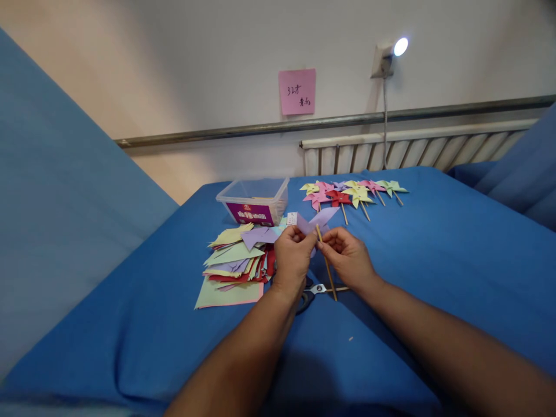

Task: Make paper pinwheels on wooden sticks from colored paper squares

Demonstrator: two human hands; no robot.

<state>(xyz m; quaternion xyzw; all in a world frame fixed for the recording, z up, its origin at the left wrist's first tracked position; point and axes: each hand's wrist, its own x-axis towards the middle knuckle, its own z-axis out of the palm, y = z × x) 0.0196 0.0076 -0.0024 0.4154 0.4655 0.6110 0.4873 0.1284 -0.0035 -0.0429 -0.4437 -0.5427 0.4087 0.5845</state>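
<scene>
A purple paper pinwheel (325, 216) is held up over the table, and my left hand (293, 249) is closed on its left side. Across its back slants a thin wooden stick (330, 277), its top end against the paper. My right hand (347, 255) pinches near the top of this stick, close to my left fingertips. Under the hands lie scissors (319, 288) with dark handles, partly hidden by my left forearm. A small white box with print (292, 218) stands just behind my left hand.
Stacks of coloured paper pieces (234, 255) lie left of my hands. Behind them stands a clear plastic box (256, 200) with a purple label. Several finished pinwheels (339, 198) on sticks lie at the back right. A blue cloth (152, 324) covers the table.
</scene>
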